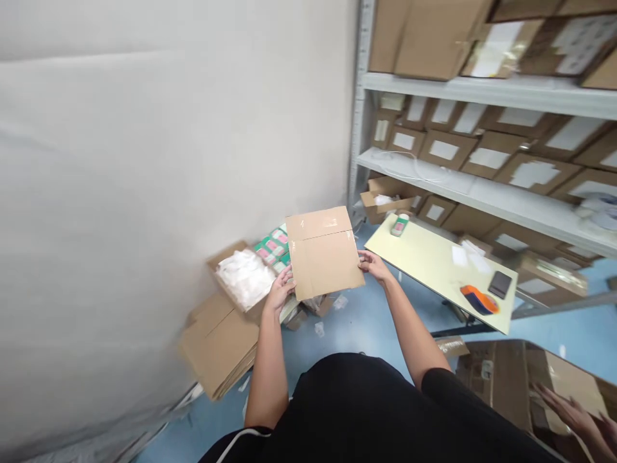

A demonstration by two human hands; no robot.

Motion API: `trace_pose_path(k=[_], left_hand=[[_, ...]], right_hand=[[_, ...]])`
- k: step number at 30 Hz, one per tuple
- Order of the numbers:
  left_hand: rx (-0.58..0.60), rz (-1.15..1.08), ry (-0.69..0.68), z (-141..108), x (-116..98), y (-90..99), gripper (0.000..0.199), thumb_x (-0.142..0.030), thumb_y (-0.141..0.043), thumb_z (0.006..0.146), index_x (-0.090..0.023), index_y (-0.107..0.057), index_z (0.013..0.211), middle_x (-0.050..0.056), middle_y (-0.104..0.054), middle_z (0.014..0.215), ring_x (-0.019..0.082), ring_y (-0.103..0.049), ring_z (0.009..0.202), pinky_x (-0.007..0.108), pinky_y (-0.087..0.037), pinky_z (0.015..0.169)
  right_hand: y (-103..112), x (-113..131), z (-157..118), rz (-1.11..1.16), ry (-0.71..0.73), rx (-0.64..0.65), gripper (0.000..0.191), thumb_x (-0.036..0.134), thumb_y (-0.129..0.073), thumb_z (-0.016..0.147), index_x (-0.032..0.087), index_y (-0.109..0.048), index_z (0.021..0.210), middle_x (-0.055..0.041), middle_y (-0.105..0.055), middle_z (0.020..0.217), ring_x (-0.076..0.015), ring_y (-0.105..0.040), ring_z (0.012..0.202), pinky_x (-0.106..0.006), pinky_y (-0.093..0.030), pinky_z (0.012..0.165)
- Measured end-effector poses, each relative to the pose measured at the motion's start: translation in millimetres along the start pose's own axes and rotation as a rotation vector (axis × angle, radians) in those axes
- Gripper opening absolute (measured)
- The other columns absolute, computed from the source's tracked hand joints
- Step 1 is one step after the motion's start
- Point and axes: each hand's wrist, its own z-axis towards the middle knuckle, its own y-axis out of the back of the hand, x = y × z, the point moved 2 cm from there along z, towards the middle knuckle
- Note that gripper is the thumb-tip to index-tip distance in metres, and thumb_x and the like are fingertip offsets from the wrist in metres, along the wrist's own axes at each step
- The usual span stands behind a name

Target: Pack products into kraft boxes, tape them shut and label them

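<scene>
In front of me a flat piece of brown cardboard (328, 257), creased across its upper part and marked with bits of clear tape, is held up between both hands. My left hand (280, 290) grips its lower left edge. On the opposite edge, my right hand (372, 265) pinches the lower right side. Behind the cardboard lie several green, pink and white packs (274, 247), partly covered by it. An open carton with white plastic bags (245, 278) stands just left of them.
A stack of flattened cardboard (224, 344) lies at lower left. To the right stands a pale table (424, 257) with a green pack, papers, an orange-blue item and a dark flat object. Shelves (482, 186) hold many labelled boxes. Another person's hand (569, 411) is over a large carton.
</scene>
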Motion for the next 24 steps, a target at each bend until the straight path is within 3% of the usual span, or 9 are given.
trace_pose_path(k=[5, 8, 11, 18, 24], left_hand=[[0.11, 0.048, 0.034, 72, 9, -129.3, 0.077, -0.03, -0.084, 0.067, -0.02, -0.063, 0.14, 0.013, -0.067, 0.136, 0.02, -0.071, 0.102, 0.028, -0.057, 0.08], [0.17, 0.08, 0.049, 106, 13, -194.9, 0.072, -0.032, -0.085, 0.067, -0.017, -0.067, 0.135, 0.014, -0.07, 0.132, 0.023, -0.071, 0.105, 0.03, -0.057, 0.082], [0.267, 0.113, 0.072, 139, 18, -246.7, 0.069, -0.038, -0.086, 0.069, -0.017, -0.069, 0.132, 0.014, -0.073, 0.127, 0.024, -0.072, 0.104, 0.032, -0.057, 0.083], [0.422, 0.172, 0.165, 227, 43, -333.2, 0.064, -0.035, -0.091, 0.061, -0.017, -0.074, 0.12, 0.014, -0.073, 0.125, 0.022, -0.072, 0.098, 0.031, -0.057, 0.08], [0.552, 0.172, 0.258, 303, 50, -379.2, 0.066, -0.024, -0.089, 0.057, -0.018, -0.073, 0.12, 0.008, -0.073, 0.108, 0.017, -0.071, 0.085, 0.026, -0.056, 0.072]], right_hand=[[124, -1, -32, 0.028, -0.009, -0.254, 0.06, 0.027, -0.075, 0.059, 0.023, -0.073, 0.119, 0.0, -0.068, 0.092, -0.0173, -0.063, 0.078, -0.029, -0.051, 0.067], [176, -7, -52, 0.047, -0.02, -0.386, 0.059, 0.028, -0.074, 0.06, 0.024, -0.073, 0.119, -0.0007, -0.068, 0.093, -0.0172, -0.062, 0.079, -0.029, -0.05, 0.068], [213, -14, -65, 0.066, -0.013, -0.501, 0.059, 0.03, -0.073, 0.061, 0.024, -0.072, 0.12, -0.0011, -0.067, 0.093, -0.0169, -0.061, 0.078, -0.029, -0.049, 0.069], [268, -21, -63, 0.122, -0.045, -0.723, 0.06, 0.028, -0.073, 0.058, 0.026, -0.072, 0.118, 0.0004, -0.066, 0.088, -0.0171, -0.062, 0.077, -0.032, -0.052, 0.071], [303, -9, -25, 0.052, -0.085, -0.856, 0.062, 0.026, -0.069, 0.056, 0.022, -0.072, 0.118, -0.0004, -0.064, 0.088, -0.0172, -0.062, 0.077, -0.032, -0.053, 0.071]])
